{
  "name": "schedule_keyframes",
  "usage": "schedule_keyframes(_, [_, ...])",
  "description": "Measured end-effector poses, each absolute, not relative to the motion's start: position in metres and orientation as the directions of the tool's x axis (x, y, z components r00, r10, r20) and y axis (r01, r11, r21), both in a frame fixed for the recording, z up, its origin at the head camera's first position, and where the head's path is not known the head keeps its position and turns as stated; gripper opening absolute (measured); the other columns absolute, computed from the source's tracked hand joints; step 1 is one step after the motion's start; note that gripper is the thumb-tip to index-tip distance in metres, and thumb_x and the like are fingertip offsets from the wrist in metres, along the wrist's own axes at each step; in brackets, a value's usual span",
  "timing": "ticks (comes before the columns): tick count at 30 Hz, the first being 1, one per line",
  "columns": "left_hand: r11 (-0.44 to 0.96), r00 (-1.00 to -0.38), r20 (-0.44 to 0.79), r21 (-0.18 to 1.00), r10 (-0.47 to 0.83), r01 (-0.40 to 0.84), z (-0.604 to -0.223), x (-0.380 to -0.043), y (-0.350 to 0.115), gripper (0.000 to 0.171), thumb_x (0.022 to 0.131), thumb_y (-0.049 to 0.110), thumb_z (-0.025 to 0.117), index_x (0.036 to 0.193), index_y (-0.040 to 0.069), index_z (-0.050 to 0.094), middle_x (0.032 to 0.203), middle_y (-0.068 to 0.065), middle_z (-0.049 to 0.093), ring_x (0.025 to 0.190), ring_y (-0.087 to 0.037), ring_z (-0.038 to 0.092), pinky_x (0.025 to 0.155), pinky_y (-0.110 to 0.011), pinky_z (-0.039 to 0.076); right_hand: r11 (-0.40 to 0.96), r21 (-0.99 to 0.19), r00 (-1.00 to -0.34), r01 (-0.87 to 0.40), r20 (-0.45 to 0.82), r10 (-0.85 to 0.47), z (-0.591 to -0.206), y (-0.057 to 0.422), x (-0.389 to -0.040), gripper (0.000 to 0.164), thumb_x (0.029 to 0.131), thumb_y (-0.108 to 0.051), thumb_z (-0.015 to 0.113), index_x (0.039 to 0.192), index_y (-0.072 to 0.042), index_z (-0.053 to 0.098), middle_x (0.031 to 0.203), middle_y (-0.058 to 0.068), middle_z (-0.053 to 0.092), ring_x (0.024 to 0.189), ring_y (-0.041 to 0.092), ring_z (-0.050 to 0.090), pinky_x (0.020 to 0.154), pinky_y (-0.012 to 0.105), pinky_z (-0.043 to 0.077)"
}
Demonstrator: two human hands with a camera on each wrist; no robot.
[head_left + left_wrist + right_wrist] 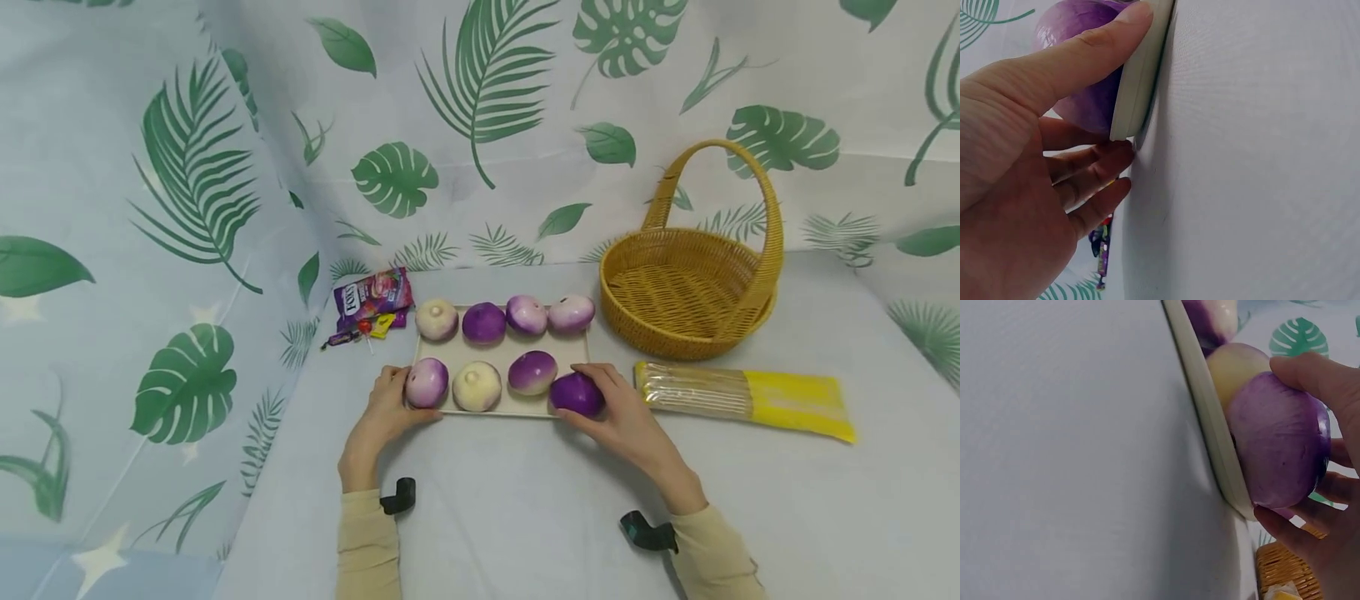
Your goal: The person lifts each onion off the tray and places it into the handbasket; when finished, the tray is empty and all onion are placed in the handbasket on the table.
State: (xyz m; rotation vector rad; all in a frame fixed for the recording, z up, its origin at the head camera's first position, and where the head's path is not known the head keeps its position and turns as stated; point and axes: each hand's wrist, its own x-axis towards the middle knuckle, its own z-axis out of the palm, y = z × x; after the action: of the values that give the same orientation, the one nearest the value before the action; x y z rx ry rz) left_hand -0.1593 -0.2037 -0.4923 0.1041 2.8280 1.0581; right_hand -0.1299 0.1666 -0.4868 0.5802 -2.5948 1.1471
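Several purple-and-white turnips (477, 387) lie in two rows on a cream rectangular tray (497, 347). My left hand (384, 421) grips the tray's near left corner, thumb along the front edge and fingers at the end, beside a pale purple turnip (427, 382). In the left wrist view the thumb (1085, 59) crosses in front of that turnip to the tray rim. At the near right corner my right hand (628, 423) holds a deep purple turnip (1279, 440) between thumb and fingers. This turnip leans at the tray's edge; its underside is hidden.
A wicker basket (622, 321) with a tall handle stands right of the tray. Before it lies a yellow-and-clear packet of thin sticks (746, 400). A purple candy bag (372, 297) and several loose sweets, including a red lollipop (364, 327), lie at the back left.
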Motion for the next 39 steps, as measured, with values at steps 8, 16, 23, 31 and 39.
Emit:
schedule_keyframes(8, [0.739, -0.988, -0.079, 0.672, 0.132, 0.045, -0.491, -0.155, -0.205, 0.094, 0.068, 0.044, 0.083, 0.140, 0.002, 0.039, 0.112, -0.010, 0.039, 0.099, -0.023, 0.042, 0.092, -0.044, 0.040, 0.630, -0.660, -0.902, -0.409, 0.396, -0.171, -0.463, 0.181, -0.133, 0.067, 0.074, -0.036, 0.080, 0.130, -0.012, 0.052, 0.121, 0.004, 0.055, 0.105, 0.021, 0.056, 0.084, 0.043, 0.048])
schedule_keyframes(16, [0.744, -0.988, -0.101, 0.667, 0.120, 0.022, -0.490, -0.156, -0.206, 0.095, 0.067, 0.043, 0.083, 0.141, 0.004, 0.039, 0.110, -0.009, 0.039, 0.097, -0.023, 0.041, 0.090, -0.041, 0.039, 0.664, -0.668, -0.913, -0.334, 0.403, -0.054, -0.431, 0.203, -0.152, 0.068, 0.075, -0.037, 0.080, 0.131, -0.013, 0.050, 0.124, 0.007, 0.052, 0.109, 0.026, 0.053, 0.087, 0.051, 0.047])
schedule_keyframes(23, [0.751, -0.988, -0.100, 0.660, 0.121, 0.025, -0.491, -0.158, -0.204, 0.096, 0.067, 0.045, 0.083, 0.141, 0.004, 0.039, 0.111, -0.010, 0.040, 0.099, -0.024, 0.043, 0.094, -0.042, 0.039, 0.676, -0.705, -0.933, -0.214, 0.353, 0.073, -0.410, 0.222, -0.178, 0.073, 0.078, -0.046, 0.074, 0.136, -0.013, 0.044, 0.127, 0.011, 0.049, 0.114, 0.031, 0.049, 0.092, 0.055, 0.043])
schedule_keyframes(31, [0.758, -0.987, -0.106, 0.652, 0.123, 0.024, -0.492, -0.157, -0.202, 0.096, 0.067, 0.043, 0.083, 0.141, 0.002, 0.039, 0.114, -0.011, 0.041, 0.107, -0.028, 0.045, 0.100, -0.047, 0.037, 0.711, -0.702, -0.958, -0.044, 0.231, 0.168, -0.413, 0.241, -0.207, 0.082, 0.082, -0.053, 0.066, 0.143, -0.008, 0.035, 0.138, 0.020, 0.041, 0.122, 0.040, 0.042, 0.098, 0.058, 0.036])
schedule_keyframes(39, [0.768, -0.989, -0.094, 0.640, 0.111, 0.026, -0.491, -0.156, -0.202, 0.095, 0.068, 0.044, 0.083, 0.142, 0.003, 0.038, 0.116, -0.010, 0.042, 0.106, -0.028, 0.046, 0.098, -0.048, 0.038, 0.717, -0.697, -0.971, -0.017, 0.184, 0.155, -0.421, 0.243, -0.214, 0.085, 0.083, -0.055, 0.063, 0.145, -0.008, 0.031, 0.141, 0.022, 0.039, 0.123, 0.042, 0.041, 0.098, 0.060, 0.035])
